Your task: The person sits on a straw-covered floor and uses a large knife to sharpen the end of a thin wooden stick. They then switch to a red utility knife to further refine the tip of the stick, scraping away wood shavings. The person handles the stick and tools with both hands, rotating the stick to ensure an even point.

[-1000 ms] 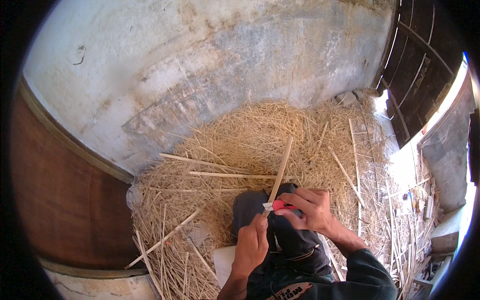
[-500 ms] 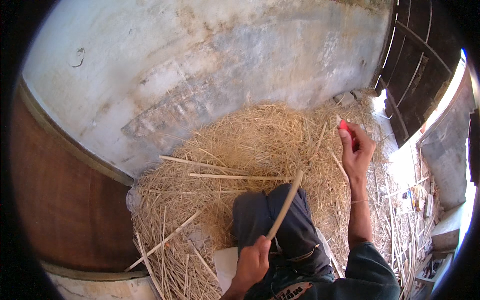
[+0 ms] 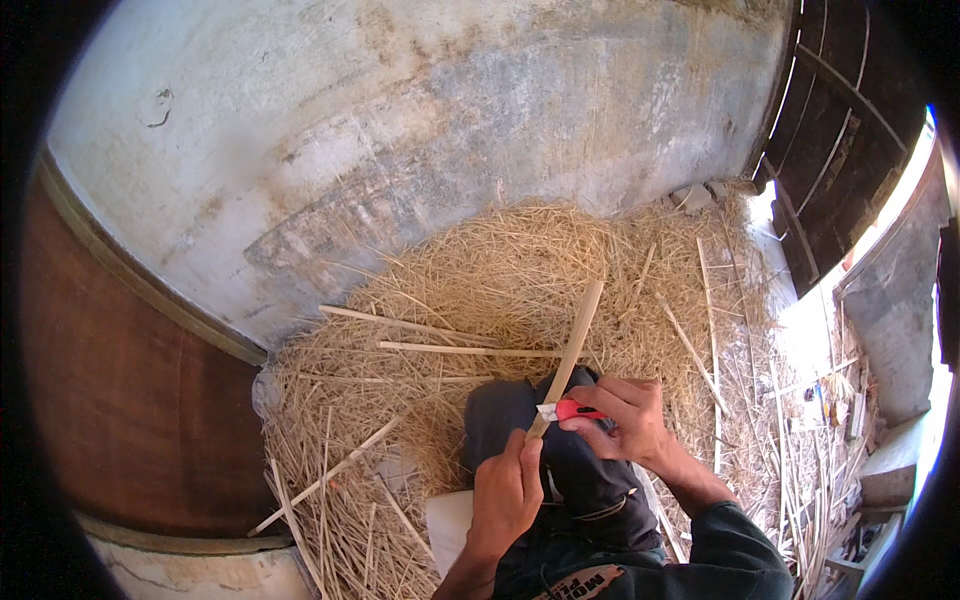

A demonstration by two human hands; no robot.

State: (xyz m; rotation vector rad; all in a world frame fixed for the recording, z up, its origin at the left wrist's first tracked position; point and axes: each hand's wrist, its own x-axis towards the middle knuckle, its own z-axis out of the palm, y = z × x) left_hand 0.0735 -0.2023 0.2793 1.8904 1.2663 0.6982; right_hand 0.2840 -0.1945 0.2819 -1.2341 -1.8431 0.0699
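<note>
My left hand (image 3: 508,492) is closed round the lower end of a flat bamboo strip (image 3: 578,335), which slants up and away over my dark-trousered knees. In my right hand (image 3: 630,418) is a red box cutter (image 3: 578,409), gripped between thumb and fingers. Its short pale blade (image 3: 547,411) lies against the strip, just above my left thumb. The strip's lowest end is hidden inside my left hand.
A thick layer of straw-like shavings (image 3: 500,260) covers the floor. Longer strips (image 3: 470,349) lie on it ahead and to the left, with more sticks (image 3: 790,450) at right. A stained wall (image 3: 450,130) rises beyond, and a brown panel (image 3: 130,390) stands at left.
My right hand has come down and inward from the far right, bringing the box cutter onto the strip. My left hand has risen slightly and the strip has turned its broad face up.
</note>
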